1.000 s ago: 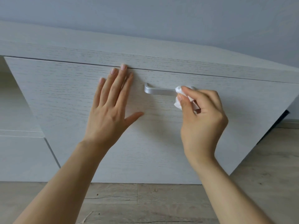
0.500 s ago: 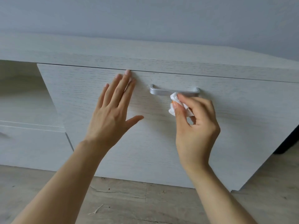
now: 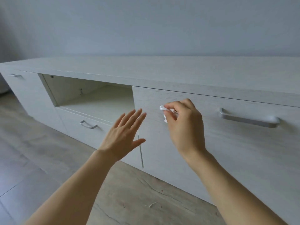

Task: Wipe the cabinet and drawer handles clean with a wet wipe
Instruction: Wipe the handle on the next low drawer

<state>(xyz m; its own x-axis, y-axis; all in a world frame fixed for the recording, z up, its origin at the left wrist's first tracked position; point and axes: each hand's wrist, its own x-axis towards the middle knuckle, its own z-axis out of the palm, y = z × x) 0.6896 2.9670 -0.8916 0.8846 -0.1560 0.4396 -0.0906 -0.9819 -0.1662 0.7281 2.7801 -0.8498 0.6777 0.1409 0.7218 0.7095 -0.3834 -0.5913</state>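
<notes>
A long white low cabinet (image 3: 162, 73) runs along the wall. My right hand (image 3: 185, 125) pinches a crumpled white wet wipe (image 3: 164, 109) in front of the right door panel, well left of that door's silver handle (image 3: 248, 118). My left hand (image 3: 123, 135) hovers flat with fingers spread, in the air before the door's left edge, holding nothing. A silver drawer handle (image 3: 89, 125) sits on the low middle drawer, left of my left hand. Another silver handle (image 3: 16, 76) shows on the far-left door.
An open shelf compartment (image 3: 90, 95) lies above the middle drawer. Pale wood-look floor (image 3: 48, 159) stretches in front of the cabinet, with a small scrap (image 3: 151, 205) lying on it. A plain grey wall stands behind.
My view has swung left and pulled back. My right hand with the wipe has left the right door's handle and moved left. My left hand has lifted off the door panel.
</notes>
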